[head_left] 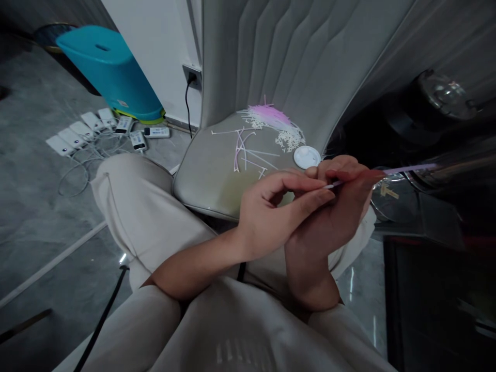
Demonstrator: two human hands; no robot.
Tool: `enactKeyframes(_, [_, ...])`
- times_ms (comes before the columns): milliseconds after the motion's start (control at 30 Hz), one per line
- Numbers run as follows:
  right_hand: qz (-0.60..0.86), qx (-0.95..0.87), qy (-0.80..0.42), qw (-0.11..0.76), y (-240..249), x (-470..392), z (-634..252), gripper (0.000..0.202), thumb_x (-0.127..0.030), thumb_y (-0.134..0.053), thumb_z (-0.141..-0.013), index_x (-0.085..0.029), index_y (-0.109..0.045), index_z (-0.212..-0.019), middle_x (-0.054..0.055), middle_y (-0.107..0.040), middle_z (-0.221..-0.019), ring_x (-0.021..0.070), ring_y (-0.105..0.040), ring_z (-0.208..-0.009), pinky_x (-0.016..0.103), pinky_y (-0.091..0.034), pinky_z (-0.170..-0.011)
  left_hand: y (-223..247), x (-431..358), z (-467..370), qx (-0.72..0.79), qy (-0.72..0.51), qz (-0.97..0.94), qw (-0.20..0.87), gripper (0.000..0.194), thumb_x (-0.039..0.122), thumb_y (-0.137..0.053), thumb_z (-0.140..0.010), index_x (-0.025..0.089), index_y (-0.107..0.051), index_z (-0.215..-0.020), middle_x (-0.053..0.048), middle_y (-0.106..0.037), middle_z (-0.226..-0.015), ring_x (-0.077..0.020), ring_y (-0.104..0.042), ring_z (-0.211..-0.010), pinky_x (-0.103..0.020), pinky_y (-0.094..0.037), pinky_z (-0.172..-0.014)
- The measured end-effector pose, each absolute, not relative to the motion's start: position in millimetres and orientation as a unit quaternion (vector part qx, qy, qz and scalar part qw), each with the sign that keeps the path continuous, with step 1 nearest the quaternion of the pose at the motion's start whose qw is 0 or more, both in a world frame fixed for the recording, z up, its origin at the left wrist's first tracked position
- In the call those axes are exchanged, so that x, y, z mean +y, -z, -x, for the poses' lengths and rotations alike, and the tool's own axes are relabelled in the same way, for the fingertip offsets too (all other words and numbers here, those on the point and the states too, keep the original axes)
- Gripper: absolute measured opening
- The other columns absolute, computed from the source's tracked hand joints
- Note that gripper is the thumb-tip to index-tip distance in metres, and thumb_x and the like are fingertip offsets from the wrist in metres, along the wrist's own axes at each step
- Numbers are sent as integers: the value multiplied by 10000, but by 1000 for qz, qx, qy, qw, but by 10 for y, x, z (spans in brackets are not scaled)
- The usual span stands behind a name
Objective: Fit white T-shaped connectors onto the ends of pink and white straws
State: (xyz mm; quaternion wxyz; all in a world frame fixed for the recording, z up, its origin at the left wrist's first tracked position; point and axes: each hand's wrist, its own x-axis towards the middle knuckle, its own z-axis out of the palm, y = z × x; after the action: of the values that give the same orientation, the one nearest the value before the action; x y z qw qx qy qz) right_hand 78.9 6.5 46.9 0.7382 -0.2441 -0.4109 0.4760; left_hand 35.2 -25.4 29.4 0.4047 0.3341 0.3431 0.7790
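Note:
In the head view my right hand (pixel 337 222) is closed on a thin pink plastic stick (pixel 411 168), whose free end points out to the right. The thumb and forefinger of my left hand (pixel 271 206) pinch a small white connector (pixel 329 186) at the stick's other end. The fingertips of both hands nearly meet, so part of the joint is hidden. Behind them on the grey chair seat lie several joined sticks (pixel 241 147), a heap of loose pink and white sticks (pixel 271 114), and a pile of small white connectors (pixel 290 139).
A round white lid (pixel 307 157) lies at the seat's right edge. The grey chair (pixel 205 191) stands before my knees. On the floor at left are a blue bin (pixel 116 67) and several white cabled devices (pixel 77 135). A black cord (pixel 186 103) hangs from a wall socket.

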Motion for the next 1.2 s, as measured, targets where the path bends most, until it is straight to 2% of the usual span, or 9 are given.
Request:
enactKeyframes(167, [243,-409,-479,738,-463,55,-795,345,-390,-730,-905,-217,-631,-624,-42,-464,-692,89,-488,-641,269,-446,-631,-306,-255,-348,351,-772,-332,413,237,424,-930,-686,247,-774,-720,-2,-772,-776,-149,-733,-783,-297,-612,-790])
enactKeyframes(400, [219,-408,-484,743,-448,58,-796,321,-366,-742,-907,-210,-659,-639,-46,-472,-679,81,-480,-637,253,-427,-643,-314,-261,-350,351,-775,-338,403,197,391,-919,-709,249,-782,-709,8,-771,-753,-123,-729,-759,-260,-607,-772])
enactKeyframes(600, [241,-431,-453,742,-438,49,-800,361,-406,-709,-930,-223,-617,-633,-35,-452,-698,110,-498,-681,296,-456,-673,-287,-268,-351,315,-790,-338,402,110,356,-872,-782,271,-803,-778,11,-783,-789,-114,-738,-786,-248,-605,-780])
enactKeyframes(700, [248,-446,-449,733,-433,47,-803,378,-424,-678,-951,-233,-610,-631,-29,-451,-704,122,-502,-694,306,-457,-670,-293,-263,-357,324,-786,-336,405,161,394,-886,-759,261,-795,-747,10,-778,-768,-118,-738,-768,-247,-607,-758])
enactKeyframes(900, [242,-441,-454,736,-434,43,-804,357,-445,-716,-915,-247,-643,-627,-28,-484,-694,127,-502,-680,302,-450,-646,-310,-255,-361,325,-788,-332,404,192,418,-893,-745,258,-788,-731,6,-777,-770,-120,-735,-768,-257,-609,-770])
enactKeyframes(1067, [233,-425,-471,737,-454,32,-796,349,-420,-725,-913,-236,-653,-626,-38,-469,-680,106,-512,-679,273,-445,-661,-322,-261,-350,349,-777,-327,409,249,434,-940,-665,248,-776,-694,3,-774,-755,-135,-736,-757,-262,-613,-745])
enactKeyframes(1200, [241,-411,-471,742,-468,26,-784,359,-400,-728,-909,-224,-632,-611,-39,-460,-674,103,-493,-657,277,-431,-646,-303,-266,-352,345,-774,-330,416,233,444,-907,-718,248,-782,-730,2,-775,-778,-125,-730,-769,-259,-602,-763])
